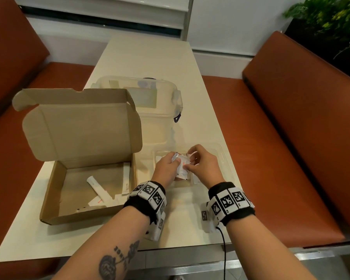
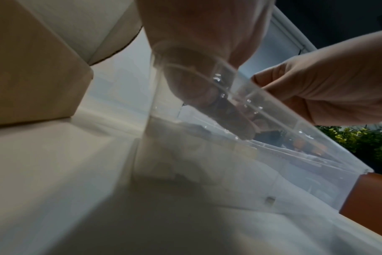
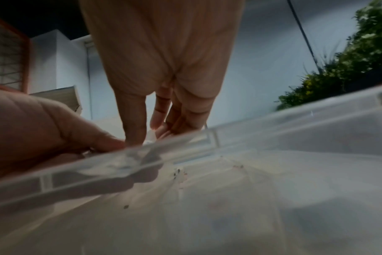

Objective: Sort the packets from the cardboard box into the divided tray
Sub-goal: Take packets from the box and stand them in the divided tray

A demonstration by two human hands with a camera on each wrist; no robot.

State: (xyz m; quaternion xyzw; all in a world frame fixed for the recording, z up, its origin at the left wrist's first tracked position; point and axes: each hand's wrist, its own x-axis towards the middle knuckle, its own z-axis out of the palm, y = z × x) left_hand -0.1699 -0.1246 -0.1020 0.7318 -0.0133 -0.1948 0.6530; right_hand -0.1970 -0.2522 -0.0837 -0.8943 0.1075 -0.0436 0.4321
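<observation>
Both hands' fingers (image 1: 179, 161) pinch packets (image 1: 182, 166) over the tray (image 1: 223, 156); better to separate them by kind, releasing low.

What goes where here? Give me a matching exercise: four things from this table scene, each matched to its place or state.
1. cardboard box
2. left hand
3. divided tray
4. lidded clear bin

a. at the back, closed
b. under both hands
c. lid flipped up, long sachets inside
d. holding white packets

Pairs: 1-c, 2-d, 3-b, 4-a
</observation>
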